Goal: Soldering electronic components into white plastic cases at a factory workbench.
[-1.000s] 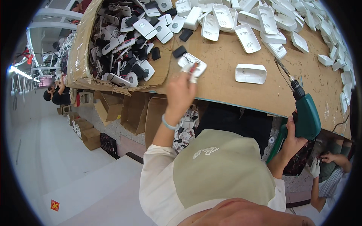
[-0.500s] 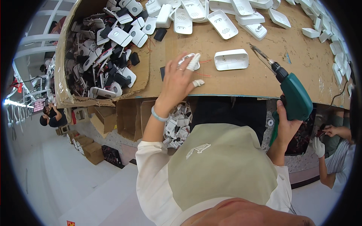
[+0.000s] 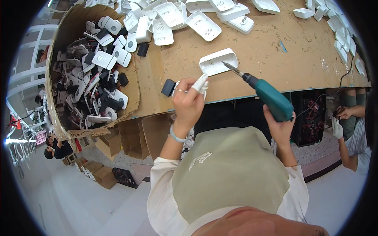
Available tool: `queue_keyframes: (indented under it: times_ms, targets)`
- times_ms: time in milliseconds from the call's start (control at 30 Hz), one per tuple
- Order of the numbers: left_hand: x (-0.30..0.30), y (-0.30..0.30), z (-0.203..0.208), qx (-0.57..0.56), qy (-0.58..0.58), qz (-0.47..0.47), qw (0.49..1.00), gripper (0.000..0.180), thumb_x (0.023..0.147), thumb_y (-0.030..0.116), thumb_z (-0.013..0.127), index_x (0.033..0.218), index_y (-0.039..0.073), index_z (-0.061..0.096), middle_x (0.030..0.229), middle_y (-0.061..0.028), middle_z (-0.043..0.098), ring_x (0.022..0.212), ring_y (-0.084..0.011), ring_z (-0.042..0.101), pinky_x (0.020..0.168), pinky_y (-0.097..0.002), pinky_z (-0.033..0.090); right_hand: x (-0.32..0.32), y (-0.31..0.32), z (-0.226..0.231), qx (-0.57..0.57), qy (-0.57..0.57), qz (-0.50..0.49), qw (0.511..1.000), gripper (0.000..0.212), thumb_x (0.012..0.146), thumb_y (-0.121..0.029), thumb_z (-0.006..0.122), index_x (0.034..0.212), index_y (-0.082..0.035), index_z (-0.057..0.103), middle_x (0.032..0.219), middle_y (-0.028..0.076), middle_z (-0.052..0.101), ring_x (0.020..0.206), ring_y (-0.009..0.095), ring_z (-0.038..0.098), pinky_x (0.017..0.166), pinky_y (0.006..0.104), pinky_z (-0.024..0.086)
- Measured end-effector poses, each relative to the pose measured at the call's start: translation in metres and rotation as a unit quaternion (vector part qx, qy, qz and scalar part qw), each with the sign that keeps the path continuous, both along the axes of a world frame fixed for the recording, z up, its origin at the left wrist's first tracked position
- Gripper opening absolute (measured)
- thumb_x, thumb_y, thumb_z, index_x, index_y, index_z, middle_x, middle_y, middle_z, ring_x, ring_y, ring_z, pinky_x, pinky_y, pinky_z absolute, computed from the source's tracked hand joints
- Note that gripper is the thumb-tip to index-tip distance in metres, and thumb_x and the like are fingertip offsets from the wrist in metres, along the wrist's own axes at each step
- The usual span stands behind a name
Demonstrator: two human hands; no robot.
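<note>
My left hand [image 3: 189, 103], with white wrapping on its thumb and index finger, is pinched together beside the near rim of a shallow white plastic housing [image 3: 212, 70]. What the fingertips hold is hidden. A black block [image 3: 168, 87] and part of a white piece show under the hand's left side. In my right hand [image 3: 280, 128] is a green soldering gun [image 3: 274, 100], its handle wrapped by the fingers. The thin metal tip reaches over the right part of the housing's open inside; contact cannot be made out.
A cardboard box [image 3: 53, 98] at the left holds many white covers with black blocks and red wires. White housings [image 3: 202, 25] are heaped along the far side of the cardboard-covered table [image 3: 256, 67], more at the far right. A co-worker's gloved hand [image 3: 337, 128] shows at right.
The soldering gun has swung left and its tip is now over the housing. My left hand has come nearer and closed its fingers. The housing sits tilted, close to that hand.
</note>
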State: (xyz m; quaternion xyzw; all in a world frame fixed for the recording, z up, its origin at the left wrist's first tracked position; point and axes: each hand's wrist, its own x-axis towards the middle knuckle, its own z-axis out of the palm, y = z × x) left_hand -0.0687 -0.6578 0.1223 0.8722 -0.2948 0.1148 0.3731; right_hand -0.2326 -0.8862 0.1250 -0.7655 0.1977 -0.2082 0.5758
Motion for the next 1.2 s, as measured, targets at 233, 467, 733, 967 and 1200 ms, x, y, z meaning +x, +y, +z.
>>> queue_keyframes:
  times_ms: [233, 467, 733, 967, 1200]
  targets:
    - [0.005, -0.035, -0.014, 0.062, -0.101, 0.097, 0.988, 0.026, 0.073, 0.005, 0.077, 0.099, 0.008, 0.078, 0.092, -0.0072, 0.067, 0.082, -0.0243, 0.059, 0.076, -0.038, 0.045, 0.016, 0.009, -0.005, -0.064, 0.003, 0.052, 0.997, 0.033, 0.074, 0.008, 0.072, 0.106, 0.002, 0.066, 0.093, 0.014, 0.07, 0.081, 0.026, 0.068, 0.076, 0.0303, 0.052]
    - [0.005, -0.046, -0.009, 0.126, -0.123, 0.15, 0.973, 0.014, 0.073, 0.011, 0.077, 0.088, 0.01, 0.077, 0.112, -0.0079, 0.065, 0.109, -0.0323, 0.051, 0.088, -0.0438, 0.036, 0.021, 0.008, -0.012, -0.066, 0.003, 0.063, 0.996, 0.033, 0.074, 0.006, 0.073, 0.106, 0.001, 0.067, 0.092, 0.013, 0.07, 0.082, 0.026, 0.068, 0.076, 0.0311, 0.052]
    - [0.006, -0.046, -0.009, 0.151, -0.134, 0.135, 0.97, 0.013, 0.073, 0.012, 0.077, 0.086, 0.009, 0.077, 0.113, -0.0075, 0.067, 0.109, -0.0316, 0.052, 0.089, -0.0448, 0.034, 0.025, 0.008, -0.011, -0.068, 0.01, 0.078, 0.995, 0.034, 0.074, 0.005, 0.073, 0.107, 0.0, 0.067, 0.092, 0.014, 0.07, 0.081, 0.028, 0.068, 0.075, 0.0318, 0.052]
    - [0.007, -0.047, -0.009, 0.159, -0.131, 0.136, 0.969, 0.013, 0.072, 0.012, 0.077, 0.085, 0.01, 0.076, 0.113, -0.0077, 0.067, 0.108, -0.0309, 0.052, 0.088, -0.0439, 0.032, 0.026, 0.007, -0.01, -0.078, 0.012, 0.08, 0.994, 0.033, 0.074, 0.005, 0.074, 0.106, 0.0, 0.066, 0.091, 0.014, 0.069, 0.081, 0.029, 0.067, 0.074, 0.0323, 0.052]
    - [0.007, -0.048, -0.01, 0.16, -0.143, 0.142, 0.966, 0.012, 0.071, 0.012, 0.077, 0.083, 0.009, 0.076, 0.113, -0.008, 0.066, 0.107, -0.0305, 0.053, 0.088, -0.0438, 0.032, 0.027, 0.006, -0.005, -0.089, 0.018, 0.081, 0.993, 0.03, 0.075, 0.004, 0.075, 0.103, 0.0, 0.064, 0.088, 0.013, 0.067, 0.078, 0.029, 0.065, 0.071, 0.0328, 0.051]
